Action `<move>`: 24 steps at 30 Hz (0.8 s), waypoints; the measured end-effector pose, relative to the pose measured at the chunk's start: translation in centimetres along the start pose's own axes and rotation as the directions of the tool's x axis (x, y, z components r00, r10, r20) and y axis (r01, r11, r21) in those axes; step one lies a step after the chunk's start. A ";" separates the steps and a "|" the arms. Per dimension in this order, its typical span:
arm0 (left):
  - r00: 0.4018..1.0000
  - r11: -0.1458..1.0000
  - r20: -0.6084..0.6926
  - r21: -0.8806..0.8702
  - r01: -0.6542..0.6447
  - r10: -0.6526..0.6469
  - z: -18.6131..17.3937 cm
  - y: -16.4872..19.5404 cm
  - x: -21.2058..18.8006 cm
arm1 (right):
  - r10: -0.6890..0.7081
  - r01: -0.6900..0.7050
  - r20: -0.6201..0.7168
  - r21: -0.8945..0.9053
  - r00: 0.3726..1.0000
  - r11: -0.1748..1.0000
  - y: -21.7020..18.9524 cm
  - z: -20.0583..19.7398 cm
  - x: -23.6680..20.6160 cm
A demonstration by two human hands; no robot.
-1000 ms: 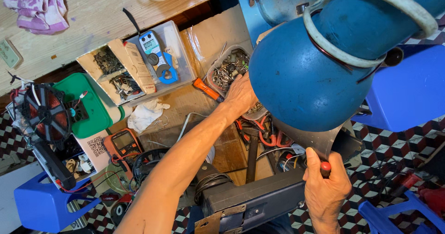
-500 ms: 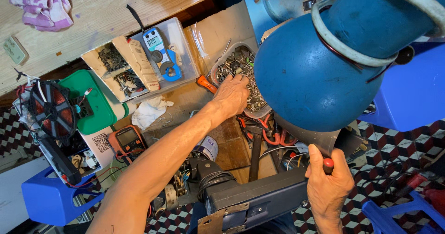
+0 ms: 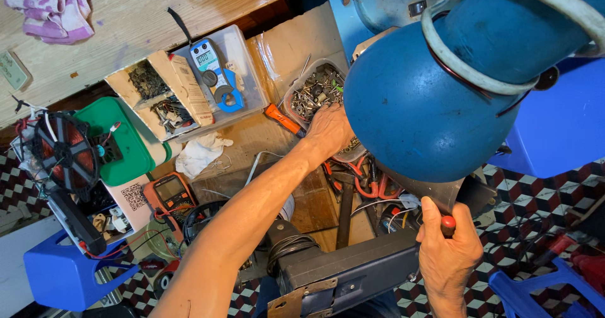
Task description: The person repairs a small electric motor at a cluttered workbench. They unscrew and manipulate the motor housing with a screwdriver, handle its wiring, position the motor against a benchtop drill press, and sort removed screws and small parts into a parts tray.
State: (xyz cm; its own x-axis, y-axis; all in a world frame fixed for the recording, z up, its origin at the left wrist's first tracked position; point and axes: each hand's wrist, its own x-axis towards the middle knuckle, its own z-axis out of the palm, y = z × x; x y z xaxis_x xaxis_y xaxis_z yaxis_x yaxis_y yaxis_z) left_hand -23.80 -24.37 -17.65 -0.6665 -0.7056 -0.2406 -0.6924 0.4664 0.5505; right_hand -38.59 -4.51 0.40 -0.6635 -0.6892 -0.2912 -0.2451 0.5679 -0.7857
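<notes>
left hand point(image 3: 329, 131) in screw tray point(image 3: 313, 91), seemingly.

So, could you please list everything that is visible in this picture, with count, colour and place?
round tank: one, blue, upper right, with a pale hose looped over it
tub of small metal parts: one, clear, centre, under the left hand
clamp meter: one, blue and white, in a clear tray, upper centre
multimeter: one, orange, lower left
cloth: one, pink and white, top left on the wooden table
fan motor: one, black with copper windings, left
stool: one, blue, bottom left
pliers: red handles, centre, count unclear
left hand: reaching into the tub
right hand: closed around a red-handled tool, lower right
</notes>
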 end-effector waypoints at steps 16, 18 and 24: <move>0.989 0.990 -0.141 -0.141 0.022 -0.041 1.5 -0.5 0.0 | 0.023 -0.023 -0.002 -0.004 1.000 1.000 0.7 -0.4 0.0; 0.998 0.996 -0.057 -0.087 0.035 -0.040 1.4 -0.8 0.3 | 0.027 -0.027 0.004 0.007 1.000 1.000 0.7 -0.3 0.0; 0.994 0.978 -0.044 0.189 -0.088 0.098 1.7 -0.6 0.1 | 0.011 -0.011 0.043 0.001 0.999 1.000 0.1 -0.2 0.2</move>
State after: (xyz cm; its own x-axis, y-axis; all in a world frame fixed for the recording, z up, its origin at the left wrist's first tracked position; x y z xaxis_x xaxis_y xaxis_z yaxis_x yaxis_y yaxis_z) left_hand -23.95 -23.83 -19.32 -0.7184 -0.6793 -0.1499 -0.6707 0.6191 0.4085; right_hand -38.87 -4.54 0.40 -0.6350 -0.7015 -0.3235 -0.2369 0.5754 -0.7828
